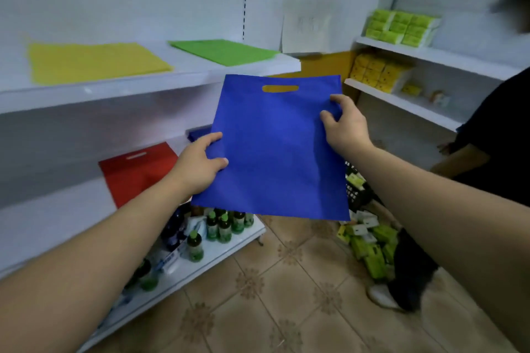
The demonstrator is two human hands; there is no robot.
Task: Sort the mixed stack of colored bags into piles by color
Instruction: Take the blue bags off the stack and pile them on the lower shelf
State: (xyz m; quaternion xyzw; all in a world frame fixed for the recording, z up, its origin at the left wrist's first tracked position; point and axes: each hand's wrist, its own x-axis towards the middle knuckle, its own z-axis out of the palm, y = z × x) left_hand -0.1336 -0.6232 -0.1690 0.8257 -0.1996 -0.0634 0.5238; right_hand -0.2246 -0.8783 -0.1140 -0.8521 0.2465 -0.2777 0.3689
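**Blue bag in the air, in front of the shelves**

Position: the blue bag (275, 152) was held flat between both hands, clear of every shelf, with its handle slot at the far end.

Grip: the left hand (198, 166) gripped the bag's left edge about midway, its fingers (212, 137) clamped on the cloth. The right hand (344, 126) pinched the right edge nearer the slot.

Handling (judged): thin cloth, very light and limp, not fragile and not slippery. It kept fairly flat with two opposite edges held, but would likely droop and fold if held by one corner. Best hold: the side edges as here, or the slot.

Piles: yellow (94, 61) and green (223, 50) lay apart on the top shelf (114, 89), and red (134, 172) on the shelf below. A strip of blue (198, 132) showed just behind the left hand, probably the blue pile.

Room: the top shelf overhung that spot, so the bag would have to go in low and flat. Bottles (223, 226) stood on the bottom shelf beneath. Another person (493, 137) stood close on the right, which limited swing that way. To the left there was more free space.
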